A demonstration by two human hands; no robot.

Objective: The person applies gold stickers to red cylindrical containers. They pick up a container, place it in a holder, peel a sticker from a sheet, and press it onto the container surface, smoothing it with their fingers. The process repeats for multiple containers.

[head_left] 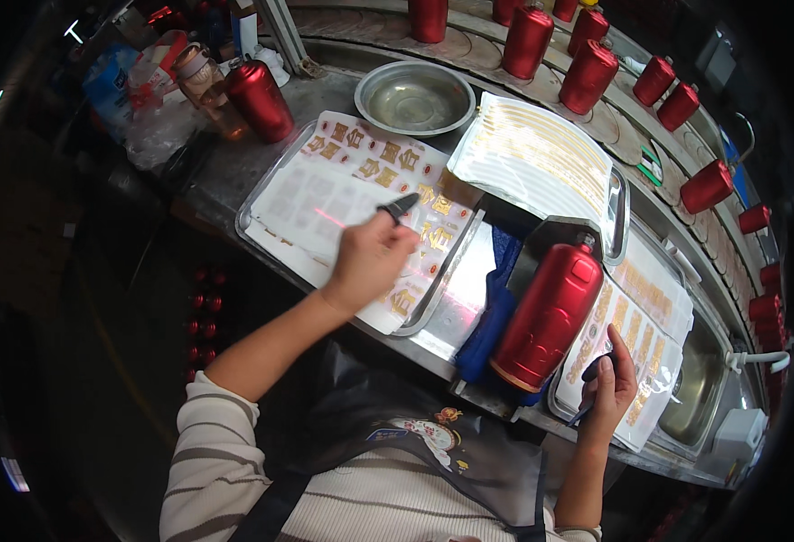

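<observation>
My left hand (372, 262), fingers curled, is over a tray (427, 310) of label sheets. A short black pointed thing (401, 208) sticks out from its fingers; I cannot tell its kind. White backing paper (302, 212) covers part of the gold-printed label sheet (388, 158). At the right, my right hand (609, 388) is beside a red bottle (551, 312), index finger extended. Something dark (596, 367) shows at its thumb, mostly hidden by the fingers. The bottle lies tilted in a metal holder (560, 226) with blue cloth (487, 330) beside it.
A metal bowl (415, 98) and a stack of striped gold label sheets (537, 149) are at the back. More label sheets (654, 307) lie near a sink (700, 388). Red bottles (588, 77) stand along a curved conveyor (627, 135). Another red bottle (260, 99) stands far left.
</observation>
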